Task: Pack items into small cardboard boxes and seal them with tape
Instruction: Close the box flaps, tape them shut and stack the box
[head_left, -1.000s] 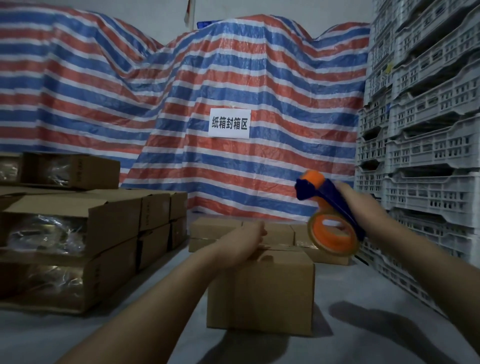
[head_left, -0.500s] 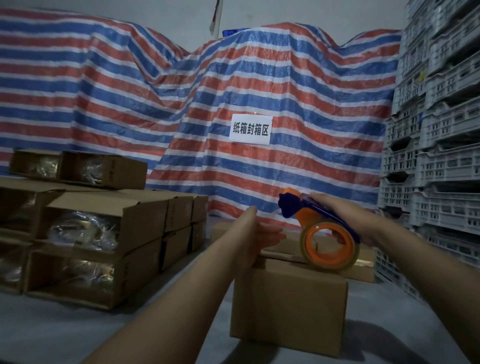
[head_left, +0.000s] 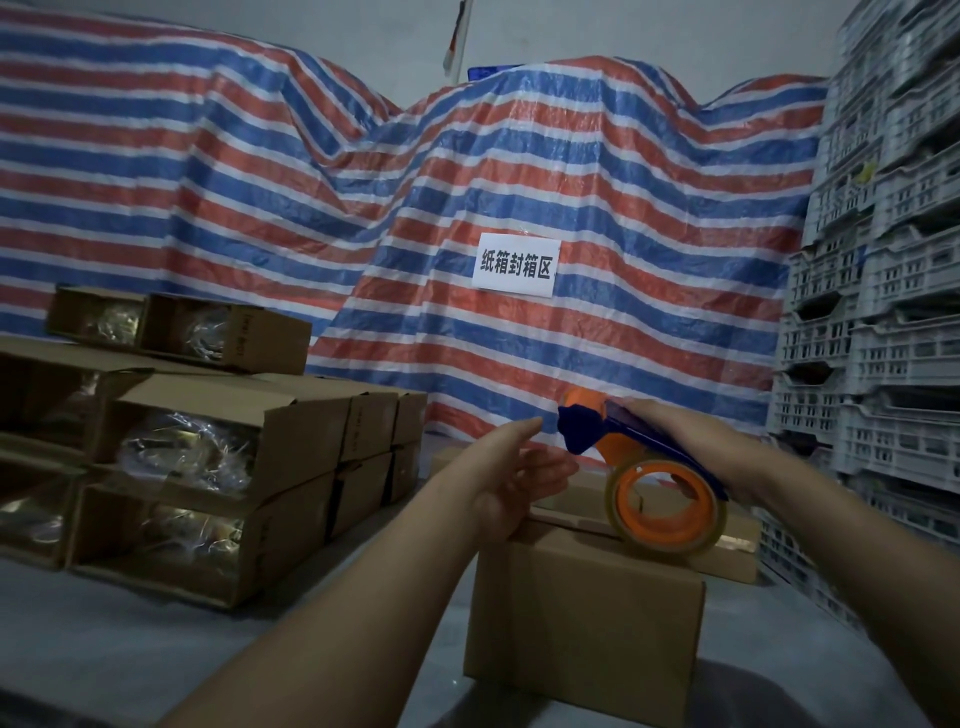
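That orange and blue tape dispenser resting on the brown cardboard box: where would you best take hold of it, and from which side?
Judging by its shape, grip the orange and blue tape dispenser by the blue handle along its top, coming from above and behind, as the right hand does. That leaves the roll free to run along the brown cardboard box. The left hand is open beside it.

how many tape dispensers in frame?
1. The tape dispenser, orange and blue, is gripped by the right hand, its roll resting on top of the cardboard box in front. Others could be hidden behind the stacked boxes.
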